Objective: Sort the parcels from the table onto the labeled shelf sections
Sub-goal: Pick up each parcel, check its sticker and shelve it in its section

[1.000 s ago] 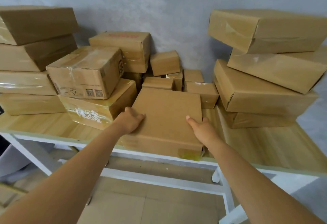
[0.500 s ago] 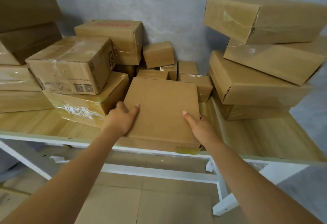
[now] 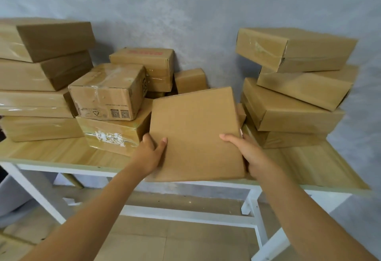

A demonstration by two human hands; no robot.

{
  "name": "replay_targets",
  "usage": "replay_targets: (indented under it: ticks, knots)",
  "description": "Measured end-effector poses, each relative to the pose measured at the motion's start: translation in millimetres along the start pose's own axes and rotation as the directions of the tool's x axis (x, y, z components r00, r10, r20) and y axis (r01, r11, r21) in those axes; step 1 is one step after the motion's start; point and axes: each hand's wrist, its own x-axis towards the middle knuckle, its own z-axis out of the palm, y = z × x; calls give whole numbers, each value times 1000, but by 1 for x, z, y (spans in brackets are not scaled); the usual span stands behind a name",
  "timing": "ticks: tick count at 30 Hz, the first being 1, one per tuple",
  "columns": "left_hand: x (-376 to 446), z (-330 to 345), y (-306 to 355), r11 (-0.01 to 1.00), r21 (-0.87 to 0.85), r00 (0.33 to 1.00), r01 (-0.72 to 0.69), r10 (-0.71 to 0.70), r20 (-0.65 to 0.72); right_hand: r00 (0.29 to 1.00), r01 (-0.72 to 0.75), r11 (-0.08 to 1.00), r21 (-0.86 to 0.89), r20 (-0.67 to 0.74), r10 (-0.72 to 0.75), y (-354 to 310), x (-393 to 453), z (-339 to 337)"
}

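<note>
I have the flat square cardboard parcel (image 3: 194, 135) in both hands, tilted up with its broad plain face toward the camera, near edge over the front lip of the wooden table (image 3: 51, 153). My left hand (image 3: 149, 154) grips the lower left edge, thumb laid on the top face, fingers wrapped behind (not visible). My right hand (image 3: 250, 154) grips the lower right edge, thumb on the face pointing left, fingers curled under the side.

Whether the parcel's far edge touches the table or the boxes behind, I cannot tell.

Left of it: a taped box with printed symbols (image 3: 109, 91) sits on a flatter box with a torn white label (image 3: 115, 133), that one just beside the held parcel. Farther left, a stack of four wide flat boxes (image 3: 39, 79) against the grey wall (image 3: 185, 13). Behind: a box with red print on top (image 3: 148, 65) and a small plain box (image 3: 190, 80) near the wall (other small ones mostly hidden by the parcel).

Right: a skewed stack of four large flat boxes (image 3: 294, 96), top one jutting out over the rest. The table has a white metal frame (image 3: 185, 216); tan floor (image 3: 165, 244) below.
</note>
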Motion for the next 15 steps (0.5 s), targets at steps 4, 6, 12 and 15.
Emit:
replay_targets:
  ticks: [4,6,12,15]
  knots:
    - [-6,-7,36,982,133,990,-133,125,71,957,256,965,-60,-127,-262,-33,-11,6]
    - [-20,-7,63,970,110,964,-219,198,175,906,335,921,-198,-199,-373,-41,-17,15]
    - [-58,-12,127,925,-337,959,-177,239,151,786,487,723,-489,-116,-608,-47,-48,45]
    - [-61,-25,126,880,-449,959,-156,243,144,759,565,678,-471,-27,-651,-50,-59,48]
